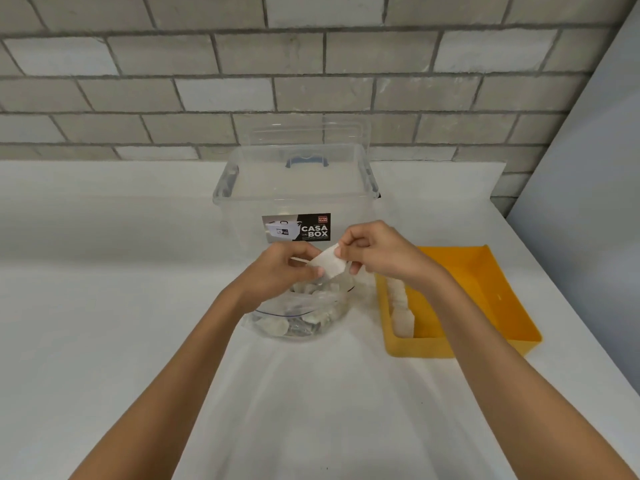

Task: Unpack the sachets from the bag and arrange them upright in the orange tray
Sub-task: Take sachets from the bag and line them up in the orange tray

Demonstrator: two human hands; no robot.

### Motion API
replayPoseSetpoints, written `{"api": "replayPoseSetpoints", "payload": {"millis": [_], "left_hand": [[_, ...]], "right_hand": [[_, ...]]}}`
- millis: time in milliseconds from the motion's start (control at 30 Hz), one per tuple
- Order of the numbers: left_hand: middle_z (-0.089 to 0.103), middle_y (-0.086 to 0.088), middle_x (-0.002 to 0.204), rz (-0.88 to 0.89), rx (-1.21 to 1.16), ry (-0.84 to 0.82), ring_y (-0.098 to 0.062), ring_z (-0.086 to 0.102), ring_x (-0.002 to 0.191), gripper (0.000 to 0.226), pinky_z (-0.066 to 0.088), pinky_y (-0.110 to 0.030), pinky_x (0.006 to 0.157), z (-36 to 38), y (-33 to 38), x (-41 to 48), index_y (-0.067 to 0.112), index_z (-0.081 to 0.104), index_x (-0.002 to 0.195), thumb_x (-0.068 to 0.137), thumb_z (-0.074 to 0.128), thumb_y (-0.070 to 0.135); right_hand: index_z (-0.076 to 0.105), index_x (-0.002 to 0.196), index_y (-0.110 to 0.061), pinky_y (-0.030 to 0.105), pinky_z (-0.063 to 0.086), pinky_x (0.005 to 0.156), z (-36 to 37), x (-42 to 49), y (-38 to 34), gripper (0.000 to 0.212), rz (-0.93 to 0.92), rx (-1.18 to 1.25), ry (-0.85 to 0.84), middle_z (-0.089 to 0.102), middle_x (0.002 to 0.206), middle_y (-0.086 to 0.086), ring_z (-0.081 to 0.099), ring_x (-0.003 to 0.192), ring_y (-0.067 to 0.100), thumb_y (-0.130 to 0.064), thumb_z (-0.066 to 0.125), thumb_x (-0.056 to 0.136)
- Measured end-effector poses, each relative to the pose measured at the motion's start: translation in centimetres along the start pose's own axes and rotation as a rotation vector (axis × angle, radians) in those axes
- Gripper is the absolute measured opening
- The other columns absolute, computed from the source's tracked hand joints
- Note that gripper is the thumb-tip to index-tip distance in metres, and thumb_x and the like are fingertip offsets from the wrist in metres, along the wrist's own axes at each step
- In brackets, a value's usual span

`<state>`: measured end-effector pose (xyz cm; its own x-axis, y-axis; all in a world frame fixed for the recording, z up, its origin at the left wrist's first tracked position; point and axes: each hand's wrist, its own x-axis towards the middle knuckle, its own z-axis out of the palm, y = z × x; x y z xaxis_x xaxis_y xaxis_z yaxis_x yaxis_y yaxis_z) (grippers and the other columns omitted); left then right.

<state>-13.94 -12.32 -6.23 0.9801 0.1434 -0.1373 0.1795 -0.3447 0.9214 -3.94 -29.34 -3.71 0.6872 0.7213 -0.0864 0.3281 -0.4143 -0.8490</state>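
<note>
A clear plastic bag [298, 317] with several white sachets inside lies open on the white counter in front of me. Just above its mouth, both hands pinch one white sachet [327, 263]: my left hand [277, 271] holds its lower left edge, my right hand [377, 252] its upper right corner. To the right stands the orange tray [485, 271]. A row of several white sachets [401, 306] stands upright along the tray's left wall, partly hidden behind my right wrist.
A clear lidded storage box [298, 188] with a black label stands right behind the bag, against the tiled wall. The white counter [104, 306] runs left and toward me. A grey panel [588, 202] bounds the right side beyond the tray.
</note>
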Motion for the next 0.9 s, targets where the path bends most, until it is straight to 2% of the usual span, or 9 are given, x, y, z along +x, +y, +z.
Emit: {"api": "replayPoseSetpoints", "payload": {"millis": [100, 233, 333, 400, 500, 633, 767, 833, 900], "left_hand": [[0.071, -0.007, 0.096, -0.002, -0.148, -0.047, -0.019, 0.068, 0.091, 0.016, 0.055, -0.032, 0.089, 2.9, 1.4, 0.6, 0.007, 0.068, 0.1, 0.087, 0.068, 0.015], [0.069, -0.016, 0.096, -0.012, -0.409, -0.013, -0.022, 0.066, 0.09, 0.019, 0.057, -0.023, 0.078, 5.1, 1.8, 0.4, -0.001, 0.065, 0.103, 0.088, 0.065, 0.01], [0.067, -0.017, 0.093, -0.011, -0.515, 0.009, -0.02, 0.067, 0.086, 0.015, 0.057, -0.021, 0.073, 7.4, 2.1, 0.4, -0.001, 0.064, 0.099, 0.087, 0.065, 0.008], [0.068, -0.014, 0.091, -0.003, -0.479, -0.007, -0.015, 0.068, 0.08, 0.015, 0.058, -0.022, 0.072, 9.0, 2.3, 0.6, 0.0, 0.065, 0.099, 0.087, 0.066, 0.009], [0.067, -0.011, 0.089, 0.013, -0.27, 0.009, -0.013, 0.067, 0.078, 0.015, 0.055, -0.02, 0.066, 10.4, 2.2, 0.9, 0.006, 0.067, 0.095, 0.084, 0.071, 0.015], [0.065, -0.009, 0.097, -0.006, -0.052, 0.09, -0.014, 0.063, 0.076, 0.021, 0.054, -0.024, 0.064, 11.6, 1.1, 1.2, 0.015, 0.068, 0.099, 0.08, 0.076, 0.018], [0.062, -0.005, 0.095, -0.039, -0.008, 0.089, -0.016, 0.061, 0.072, 0.028, 0.056, -0.031, 0.071, 12.2, 0.5, 0.9, 0.015, 0.065, 0.105, 0.079, 0.076, 0.017], [0.061, -0.002, 0.093, -0.05, -0.002, 0.073, -0.016, 0.061, 0.071, 0.03, 0.057, -0.033, 0.073, 12.3, 0.4, 0.8, 0.015, 0.064, 0.106, 0.079, 0.076, 0.016], [0.061, -0.002, 0.093, -0.058, -0.001, 0.059, -0.016, 0.062, 0.071, 0.031, 0.058, -0.034, 0.074, 12.4, 0.4, 0.8, 0.015, 0.064, 0.108, 0.079, 0.076, 0.014]], "right_hand": [[0.067, 0.091, -0.008, 0.011, 0.039, 0.055, -2.6, -2.6, 1.1, 0.015, 0.02, 0.068, 0.095, 0.066, 0.068, -0.006, 0.063, 0.062, 0.01, -0.022, 0.065, 0.09], [0.069, 0.096, -0.016, 0.011, 0.042, 0.056, -3.5, -4.0, 1.3, 0.018, 0.013, 0.115, 0.114, 0.071, 0.074, -0.005, 0.066, 0.065, 0.009, -0.031, 0.069, 0.086], [0.07, 0.094, -0.014, 0.015, 0.046, 0.058, -3.9, -5.3, 2.0, 0.015, 0.024, 0.106, 0.098, 0.073, 0.075, -0.001, 0.068, 0.068, 0.01, -0.026, 0.071, 0.085], [0.07, 0.09, -0.009, 0.014, 0.045, 0.056, -4.4, -6.1, 3.0, 0.01, 0.037, 0.094, 0.135, 0.072, 0.073, 0.005, 0.067, 0.066, 0.012, -0.019, 0.069, 0.087], [0.068, 0.084, -0.008, 0.014, 0.043, 0.052, -5.3, -7.2, 4.6, 0.005, 0.083, 0.082, 0.181, 0.07, 0.071, 0.011, 0.065, 0.063, 0.015, -0.012, 0.067, 0.087], [0.068, 0.08, -0.01, 0.011, 0.043, 0.051, -5.9, -8.2, 6.6, 0.006, 0.192, -0.014, 0.122, 0.069, 0.071, 0.006, 0.065, 0.063, 0.012, -0.011, 0.069, 0.086], [0.069, 0.085, -0.003, 0.014, 0.046, 0.057, -4.9, -8.4, 8.2, 0.007, 0.254, -0.086, 0.043, 0.073, 0.077, 0.012, 0.068, 0.066, 0.013, -0.01, 0.069, 0.086], [0.069, 0.082, -0.006, 0.018, 0.049, 0.061, -4.1, -8.3, 8.6, 0.004, 0.277, -0.098, 0.009, 0.072, 0.074, 0.011, 0.068, 0.067, 0.014, -0.009, 0.069, 0.085], [0.067, 0.077, -0.013, 0.019, 0.049, 0.061, -3.5, -8.1, 8.7, 0.01, 0.285, -0.105, -0.016, 0.069, 0.069, 0.005, 0.066, 0.065, 0.012, -0.007, 0.068, 0.085]]}}
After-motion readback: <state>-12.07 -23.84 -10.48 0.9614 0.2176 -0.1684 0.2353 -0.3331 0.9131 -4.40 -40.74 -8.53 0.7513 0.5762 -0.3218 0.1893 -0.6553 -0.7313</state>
